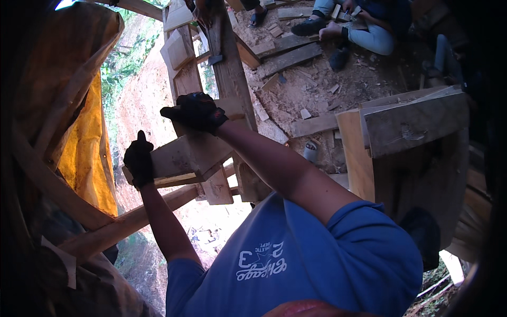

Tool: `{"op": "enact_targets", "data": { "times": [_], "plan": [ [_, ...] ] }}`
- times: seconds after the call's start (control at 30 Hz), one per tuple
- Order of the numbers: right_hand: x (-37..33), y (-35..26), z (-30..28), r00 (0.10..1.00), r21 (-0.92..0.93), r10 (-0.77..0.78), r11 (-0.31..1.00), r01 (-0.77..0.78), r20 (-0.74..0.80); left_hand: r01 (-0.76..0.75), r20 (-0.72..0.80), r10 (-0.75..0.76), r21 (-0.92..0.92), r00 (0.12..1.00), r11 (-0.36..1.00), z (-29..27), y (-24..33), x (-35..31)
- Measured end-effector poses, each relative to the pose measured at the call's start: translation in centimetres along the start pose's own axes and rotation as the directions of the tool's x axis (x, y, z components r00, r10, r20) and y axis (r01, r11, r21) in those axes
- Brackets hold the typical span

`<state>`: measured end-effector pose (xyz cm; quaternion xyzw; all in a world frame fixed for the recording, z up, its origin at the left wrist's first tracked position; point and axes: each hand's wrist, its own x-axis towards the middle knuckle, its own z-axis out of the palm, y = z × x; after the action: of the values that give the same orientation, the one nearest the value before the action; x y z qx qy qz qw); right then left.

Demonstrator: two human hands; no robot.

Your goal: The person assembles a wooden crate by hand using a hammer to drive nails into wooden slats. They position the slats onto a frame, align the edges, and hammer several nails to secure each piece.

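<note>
A thick, pale wooden block (185, 156) lies across a workbench made of heavy planks (228, 58). My left hand (140, 161), in a black glove, is closed around the block's left end with the thumb pointing up. My right hand (196, 112), also gloved in black, is closed at the block's far upper side, its thumb stretched out to the left. The undersides of its fingers are hidden. Just beyond and to the right of it, another piece of wood (232, 107) sits on the bench.
Rough wooden pieces (178, 50) stand on the bench's far end, near another person's hand (202, 13). A seated person (364, 29) works wood at the far right. Boards (290, 59) and chips litter the ground. Stacked planks (417, 124) rise on my right; an orange tarp (87, 153) hangs left.
</note>
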<state>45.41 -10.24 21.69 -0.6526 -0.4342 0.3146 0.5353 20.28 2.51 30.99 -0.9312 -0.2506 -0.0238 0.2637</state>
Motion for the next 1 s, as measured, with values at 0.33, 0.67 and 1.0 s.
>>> {"op": "enact_targets", "data": {
  "times": [0.33, 0.67, 1.0],
  "plan": [
    [-0.4, 0.5, 1.6, 0.994, -0.026, -0.05, 0.999, 0.047, -0.095, 0.34, 0.084, -0.413, -0.726, 0.907, 0.598, -6.3, 12.1, 2.5],
    [-0.3, 1.2, 3.4, 0.965, -0.069, -0.223, 0.974, 0.215, -0.139, 0.423, 0.275, -0.358, -0.788, 0.892, 0.448, -7.9, 15.1, 5.9],
    [4.0, 10.1, 0.5, 0.864, -0.067, -0.492, 0.863, 0.5, 0.102, 0.332, 0.213, -0.255, -0.556, 0.943, 0.762, -6.8, 12.9, 8.2]
  ]
}}
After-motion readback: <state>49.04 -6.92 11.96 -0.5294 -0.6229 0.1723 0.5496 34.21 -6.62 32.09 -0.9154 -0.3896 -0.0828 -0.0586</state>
